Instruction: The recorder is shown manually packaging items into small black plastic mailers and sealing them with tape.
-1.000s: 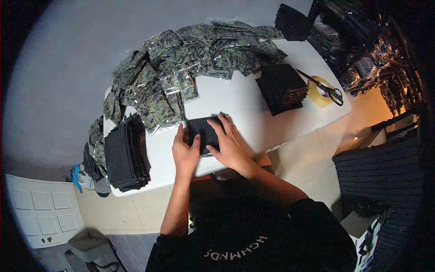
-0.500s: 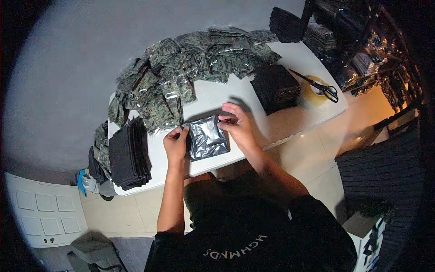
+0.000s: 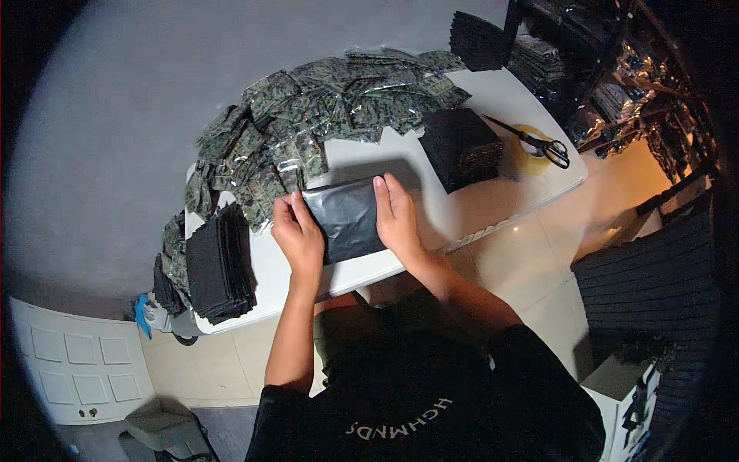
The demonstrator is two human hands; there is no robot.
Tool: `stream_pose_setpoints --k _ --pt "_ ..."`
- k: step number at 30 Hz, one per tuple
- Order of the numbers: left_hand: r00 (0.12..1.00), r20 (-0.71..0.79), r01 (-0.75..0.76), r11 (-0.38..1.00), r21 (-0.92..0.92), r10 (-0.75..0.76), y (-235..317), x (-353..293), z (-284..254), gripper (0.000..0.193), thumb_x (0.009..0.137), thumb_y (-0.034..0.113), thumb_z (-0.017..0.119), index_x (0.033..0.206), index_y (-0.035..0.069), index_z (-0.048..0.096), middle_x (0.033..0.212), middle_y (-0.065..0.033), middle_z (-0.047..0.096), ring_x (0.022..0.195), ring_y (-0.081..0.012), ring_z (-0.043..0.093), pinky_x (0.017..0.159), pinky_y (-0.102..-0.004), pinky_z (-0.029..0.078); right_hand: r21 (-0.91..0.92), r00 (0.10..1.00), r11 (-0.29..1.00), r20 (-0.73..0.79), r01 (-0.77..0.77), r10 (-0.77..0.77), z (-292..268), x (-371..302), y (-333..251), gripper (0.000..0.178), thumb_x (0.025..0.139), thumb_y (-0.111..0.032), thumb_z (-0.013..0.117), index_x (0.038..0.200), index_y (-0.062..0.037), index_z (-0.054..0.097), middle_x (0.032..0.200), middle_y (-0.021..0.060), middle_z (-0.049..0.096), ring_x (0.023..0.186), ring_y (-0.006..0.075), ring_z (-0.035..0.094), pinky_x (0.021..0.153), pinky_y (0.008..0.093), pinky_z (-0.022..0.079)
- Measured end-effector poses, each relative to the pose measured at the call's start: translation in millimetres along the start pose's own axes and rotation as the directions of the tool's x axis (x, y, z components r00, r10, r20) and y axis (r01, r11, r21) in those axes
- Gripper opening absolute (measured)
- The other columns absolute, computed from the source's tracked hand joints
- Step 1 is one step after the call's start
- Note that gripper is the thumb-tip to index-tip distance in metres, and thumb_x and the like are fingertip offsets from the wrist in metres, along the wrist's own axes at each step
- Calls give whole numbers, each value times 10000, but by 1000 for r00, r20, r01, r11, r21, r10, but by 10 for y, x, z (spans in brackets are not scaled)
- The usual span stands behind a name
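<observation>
A flat black packet [image 3: 346, 219] with a glossy, plastic-like surface is held up over the near edge of the white table [image 3: 377, 159]. My left hand [image 3: 299, 235] pinches its left edge, thumb on top near the upper corner. On the opposite edge, my right hand [image 3: 398, 223] grips it the same way, the fingers partly hidden underneath. Just beyond it spreads a heap of camouflage-patterned packets [image 3: 308, 104] in shiny clear plastic. What is inside the black packet cannot be made out.
Left of my hands stands a pile of folded black cloth [image 3: 221, 266]. Another black stack [image 3: 460, 148] is to the right, beside black-handled scissors [image 3: 550, 150] lying over a roll of clear tape [image 3: 527, 160]. A dark shelf [image 3: 570, 61] with packed goods rises at the far right.
The packet has been lifted slightly and now looks smoother. My right hand has closed from spread fingers onto its right edge, and my left hand has shifted up its left edge.
</observation>
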State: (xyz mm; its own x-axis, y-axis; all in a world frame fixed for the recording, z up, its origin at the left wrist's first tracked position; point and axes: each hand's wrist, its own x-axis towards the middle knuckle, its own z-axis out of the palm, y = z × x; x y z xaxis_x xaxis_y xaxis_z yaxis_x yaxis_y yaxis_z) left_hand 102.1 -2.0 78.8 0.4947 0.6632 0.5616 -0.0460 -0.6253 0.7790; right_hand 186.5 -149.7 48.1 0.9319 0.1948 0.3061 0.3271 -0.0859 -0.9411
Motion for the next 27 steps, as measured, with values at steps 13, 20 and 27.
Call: stream_pose_setpoints --k 13,20,27 --pt "985 169 54 994 -93 -38 352 -6 374 460 1201 278 493 848 -16 519 743 -35 452 750 -144 386 697 -358 399 -77 994 992 -30 104 -106 -577 398 -209 304 1145 -280 584 1054 8 619 865 325 657 877 561 663 699 591 486" --pt "977 128 203 921 -331 -169 376 183 942 501 1214 298 469 848 -35 545 775 7 486 788 -118 415 716 -354 411 -135 977 968 68 211 -203 -1101 574 -171 355 1134 -296 615 961 14 608 858 315 660 858 549 660 678 560 494" --pt "961 277 31 989 -146 11 825 263 1791 508 1196 344 490 966 -81 645 906 -90 667 856 -192 538 840 -385 477 -313 972 926 -32 213 -234 -1867 1345 158 361 1108 -293 647 924 17 647 821 272 683 756 505 680 662 530 502"
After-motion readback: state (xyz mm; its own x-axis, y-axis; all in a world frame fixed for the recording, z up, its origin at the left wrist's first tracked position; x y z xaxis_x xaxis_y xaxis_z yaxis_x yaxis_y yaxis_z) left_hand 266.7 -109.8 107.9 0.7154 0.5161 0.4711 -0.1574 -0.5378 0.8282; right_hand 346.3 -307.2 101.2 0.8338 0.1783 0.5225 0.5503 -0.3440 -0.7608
